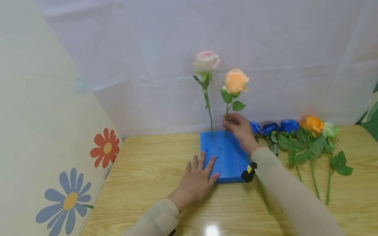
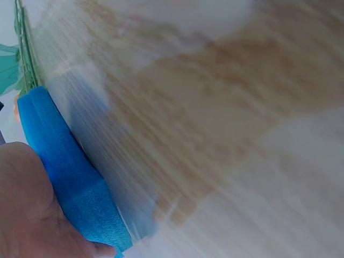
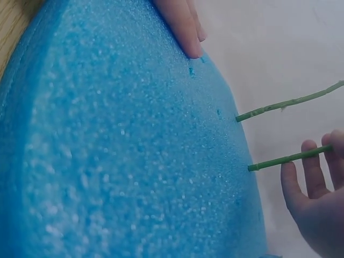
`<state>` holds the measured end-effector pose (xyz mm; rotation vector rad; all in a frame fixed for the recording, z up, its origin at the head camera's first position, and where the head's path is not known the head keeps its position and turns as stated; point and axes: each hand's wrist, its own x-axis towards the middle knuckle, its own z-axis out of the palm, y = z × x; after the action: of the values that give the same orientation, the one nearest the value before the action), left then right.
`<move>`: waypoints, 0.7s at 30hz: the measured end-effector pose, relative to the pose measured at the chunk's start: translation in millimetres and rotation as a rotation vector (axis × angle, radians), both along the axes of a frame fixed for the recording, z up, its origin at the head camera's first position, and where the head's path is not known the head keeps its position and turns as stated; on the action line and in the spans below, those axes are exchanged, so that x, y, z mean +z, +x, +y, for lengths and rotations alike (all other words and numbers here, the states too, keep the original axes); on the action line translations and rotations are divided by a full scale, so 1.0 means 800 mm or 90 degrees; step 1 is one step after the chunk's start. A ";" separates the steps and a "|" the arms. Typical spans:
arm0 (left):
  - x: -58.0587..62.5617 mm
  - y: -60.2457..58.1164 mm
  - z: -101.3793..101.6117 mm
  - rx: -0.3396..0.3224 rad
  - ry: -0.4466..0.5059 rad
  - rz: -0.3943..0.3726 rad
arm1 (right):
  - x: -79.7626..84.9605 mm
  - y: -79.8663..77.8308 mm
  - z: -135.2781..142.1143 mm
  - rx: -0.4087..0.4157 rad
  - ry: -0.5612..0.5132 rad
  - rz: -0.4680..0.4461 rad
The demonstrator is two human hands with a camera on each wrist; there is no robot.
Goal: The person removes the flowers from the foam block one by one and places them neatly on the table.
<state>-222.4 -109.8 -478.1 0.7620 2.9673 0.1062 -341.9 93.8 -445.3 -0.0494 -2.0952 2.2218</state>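
A blue foam block (image 1: pixel 229 164) lies on the wooden table. My left hand (image 1: pixel 196 179) rests on its left side with fingers spread; in the left wrist view, that hand (image 2: pixel 27 209) lies against the block's edge. Toward the back of the block, my right hand (image 1: pixel 240 129) pinches the green stem (image 3: pixel 290 158) of a peach rose (image 1: pixel 236 81). The stem's lower end meets the foam; how deep it goes I cannot tell. Left of it a pale pink rose (image 1: pixel 206 61) stands upright in the block. Small holes show in the foam's top.
Right of the block lie several loose roses: blue ones (image 1: pixel 289 126), an orange one (image 1: pixel 312 125) and a whitish-green one (image 1: pixel 329 130), stems toward the front. A white cloth (image 1: pixel 166 57) hangs behind the table (image 1: pixel 139 172). Flower-printed panels (image 1: pixel 16 137) flank it.
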 end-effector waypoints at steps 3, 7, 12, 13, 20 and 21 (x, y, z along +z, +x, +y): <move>-0.001 -0.002 0.000 -0.002 -0.005 0.001 | 0.004 0.000 0.002 -0.004 -0.005 -0.004; -0.004 -0.005 -0.001 -0.002 -0.009 0.000 | 0.012 -0.001 0.005 -0.003 -0.020 0.014; -0.002 -0.006 -0.001 0.000 -0.004 0.002 | 0.024 -0.001 0.010 0.001 -0.035 0.041; -0.002 -0.006 -0.001 -0.001 -0.003 0.004 | 0.026 0.000 0.011 0.003 -0.036 0.042; -0.006 -0.004 -0.002 -0.002 0.007 0.003 | 0.033 0.012 0.026 0.031 -0.023 0.065; -0.007 -0.004 -0.002 -0.001 0.007 0.001 | 0.033 0.014 0.028 0.038 -0.019 0.072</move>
<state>-225.6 -111.4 -483.5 0.7665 2.9701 0.1230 -330.8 116.0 -419.0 0.1341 -2.0315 2.2314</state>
